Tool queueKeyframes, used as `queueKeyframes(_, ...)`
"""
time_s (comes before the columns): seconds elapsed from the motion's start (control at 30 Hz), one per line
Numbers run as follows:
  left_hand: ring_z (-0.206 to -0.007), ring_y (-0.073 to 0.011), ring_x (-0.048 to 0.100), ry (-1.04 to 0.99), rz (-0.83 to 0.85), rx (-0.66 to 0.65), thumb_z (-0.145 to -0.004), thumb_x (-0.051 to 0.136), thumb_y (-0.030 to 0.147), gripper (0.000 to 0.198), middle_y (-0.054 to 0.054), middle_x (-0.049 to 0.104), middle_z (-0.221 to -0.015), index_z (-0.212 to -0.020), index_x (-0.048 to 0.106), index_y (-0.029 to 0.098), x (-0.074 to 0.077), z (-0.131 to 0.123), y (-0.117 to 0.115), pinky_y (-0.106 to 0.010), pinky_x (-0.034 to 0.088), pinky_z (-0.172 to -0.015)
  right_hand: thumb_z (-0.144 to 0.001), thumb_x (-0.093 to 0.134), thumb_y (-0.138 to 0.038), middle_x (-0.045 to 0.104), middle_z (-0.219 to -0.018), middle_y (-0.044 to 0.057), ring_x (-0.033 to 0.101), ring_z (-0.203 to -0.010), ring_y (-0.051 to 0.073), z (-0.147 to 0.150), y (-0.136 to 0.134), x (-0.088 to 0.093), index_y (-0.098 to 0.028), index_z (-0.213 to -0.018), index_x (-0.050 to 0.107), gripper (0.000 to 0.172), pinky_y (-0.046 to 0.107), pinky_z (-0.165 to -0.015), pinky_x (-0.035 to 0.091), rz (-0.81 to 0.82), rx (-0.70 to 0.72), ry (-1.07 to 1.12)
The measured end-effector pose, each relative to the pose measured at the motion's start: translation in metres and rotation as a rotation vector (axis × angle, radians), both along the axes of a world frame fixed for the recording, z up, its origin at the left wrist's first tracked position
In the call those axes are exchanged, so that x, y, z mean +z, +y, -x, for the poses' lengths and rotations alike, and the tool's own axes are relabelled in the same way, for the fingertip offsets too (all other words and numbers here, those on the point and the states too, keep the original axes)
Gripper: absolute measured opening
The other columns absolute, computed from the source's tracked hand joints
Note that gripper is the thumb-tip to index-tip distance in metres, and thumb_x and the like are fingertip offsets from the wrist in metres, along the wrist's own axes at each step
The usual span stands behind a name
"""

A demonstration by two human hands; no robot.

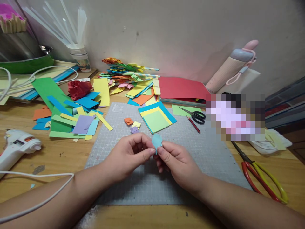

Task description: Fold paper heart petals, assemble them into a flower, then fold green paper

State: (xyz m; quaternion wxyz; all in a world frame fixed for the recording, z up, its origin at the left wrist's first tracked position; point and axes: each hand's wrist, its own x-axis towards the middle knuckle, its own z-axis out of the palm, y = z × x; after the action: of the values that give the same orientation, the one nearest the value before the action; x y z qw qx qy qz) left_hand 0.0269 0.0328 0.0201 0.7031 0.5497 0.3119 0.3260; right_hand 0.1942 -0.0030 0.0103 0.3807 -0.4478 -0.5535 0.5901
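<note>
A small light-blue paper piece [157,141], rounded at the top and narrow at the bottom, is pinched upright between my two hands above the grey cutting mat [114,190]. My left hand [135,151] grips its lower left edge between thumb and fingers. On the other side, my right hand [172,159] has its thumb and fingertips closed on the lower right edge. Just beyond the hands lie small folded pieces in orange [128,121], pale yellow [136,124] and purple [134,129]. Behind them is a stack of square paper sheets [156,121], light green on top.
Scissors [196,115] and a red pencil [193,124] lie at the mat's back right. Larger red-and-yellow-handled scissors [259,178] rest at the right. Paper scraps [83,124] and a glue gun [19,146] are left; its white cable [47,203] crosses my left forearm.
</note>
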Motion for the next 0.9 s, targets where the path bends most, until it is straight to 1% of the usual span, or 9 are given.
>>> queueKeyframes(0.07, -0.057, -0.0087, 0.054, 0.010, 0.028, 0.041, -0.079, 0.063, 0.021, 0.013, 0.002, 0.059, -0.068, -0.073, 0.053, 0.016, -0.0029, 0.0000, -0.0002, -0.021, 0.041, -0.053, -0.092, 0.044, -0.041, 0.048, -0.062, -0.003, 0.045, -0.052, 0.009, -0.0002, -0.0011, -0.0003, -0.018, -0.066, 0.049, 0.034, 0.022, -0.048, 0.035, -0.007, 0.002, -0.013)
queueKeyframes(0.17, -0.058, -0.0088, 0.053, 0.000, 0.046, 0.071, -0.076, 0.066, 0.022, 0.015, 0.002, 0.058, -0.068, -0.074, 0.052, 0.016, -0.0058, 0.0002, 0.0008, -0.021, 0.041, -0.052, -0.092, 0.044, -0.040, 0.049, -0.061, -0.003, 0.046, -0.052, 0.009, -0.0012, -0.0016, -0.0004, -0.018, -0.066, 0.050, 0.035, 0.022, -0.048, 0.034, -0.015, 0.003, -0.032)
queueKeyframes(0.4, -0.053, -0.0058, 0.050, -0.013, 0.043, 0.052, -0.072, 0.068, 0.018, 0.019, 0.003, 0.058, -0.064, -0.067, 0.051, 0.015, -0.0029, 0.0002, 0.0039, -0.019, 0.040, -0.051, -0.092, 0.045, -0.038, 0.049, -0.061, -0.003, 0.046, -0.051, 0.008, -0.0020, 0.0011, 0.0000, -0.016, -0.067, 0.052, 0.033, 0.021, -0.049, 0.036, -0.011, 0.038, -0.022)
queueKeyframes(0.5, -0.051, -0.0051, 0.049, -0.006, 0.048, 0.065, -0.073, 0.069, 0.018, 0.019, 0.006, 0.054, -0.061, -0.073, 0.050, 0.016, -0.0031, 0.0008, 0.0035, -0.017, 0.040, -0.049, -0.091, 0.045, -0.037, 0.049, -0.062, -0.003, 0.047, -0.052, 0.008, -0.0013, 0.0010, 0.0001, -0.016, -0.069, 0.052, 0.032, 0.020, -0.048, 0.036, 0.008, 0.036, 0.000)
queueKeyframes(0.6, -0.050, -0.0049, 0.049, -0.035, 0.065, 0.076, -0.073, 0.070, 0.019, 0.025, 0.008, 0.051, -0.064, -0.083, 0.048, 0.018, -0.0052, 0.0009, 0.0029, -0.017, 0.041, -0.048, -0.090, 0.047, -0.037, 0.051, -0.062, -0.002, 0.048, -0.052, 0.008, -0.0010, 0.0009, 0.0007, -0.016, -0.069, 0.053, 0.031, 0.020, -0.046, 0.036, 0.025, 0.025, 0.028)
queueKeyframes(0.73, -0.055, -0.0060, 0.052, -0.070, 0.079, 0.098, -0.073, 0.070, 0.020, 0.028, 0.005, 0.055, -0.072, -0.091, 0.049, 0.018, -0.0060, -0.0004, 0.0032, -0.018, 0.043, -0.051, -0.090, 0.047, -0.038, 0.055, -0.063, -0.001, 0.050, -0.051, 0.008, -0.0008, 0.0007, -0.0003, -0.015, -0.070, 0.056, 0.032, 0.020, -0.046, 0.036, 0.054, -0.006, 0.049)
queueKeyframes(0.8, -0.058, -0.0083, 0.055, -0.061, 0.095, 0.088, -0.073, 0.070, 0.021, 0.024, 0.002, 0.058, -0.073, -0.088, 0.053, 0.017, -0.0049, -0.0010, 0.0038, -0.020, 0.043, -0.053, -0.090, 0.048, -0.039, 0.055, -0.063, -0.001, 0.050, -0.050, 0.007, -0.0003, 0.0002, -0.0012, -0.015, -0.068, 0.056, 0.034, 0.020, -0.046, 0.036, 0.039, -0.047, 0.041)
queueKeyframes(0.87, -0.062, -0.0103, 0.056, -0.039, 0.096, 0.059, -0.074, 0.068, 0.023, 0.015, 0.000, 0.059, -0.071, -0.078, 0.056, 0.014, -0.0039, -0.0010, 0.0045, -0.022, 0.042, -0.055, -0.090, 0.049, -0.039, 0.055, -0.062, -0.001, 0.050, -0.050, 0.007, 0.0003, -0.0004, -0.0017, -0.015, -0.067, 0.057, 0.034, 0.020, -0.046, 0.036, 0.024, -0.072, 0.032)
queueKeyframes(0.9, -0.062, -0.0106, 0.056, -0.033, 0.091, 0.044, -0.075, 0.067, 0.024, 0.015, 0.000, 0.059, -0.069, -0.073, 0.057, 0.013, -0.0038, -0.0007, 0.0049, -0.022, 0.041, -0.055, -0.090, 0.049, -0.038, 0.054, -0.062, -0.002, 0.049, -0.049, 0.007, 0.0005, -0.0007, -0.0016, -0.015, -0.068, 0.057, 0.032, 0.020, -0.045, 0.036, 0.023, -0.068, 0.033)
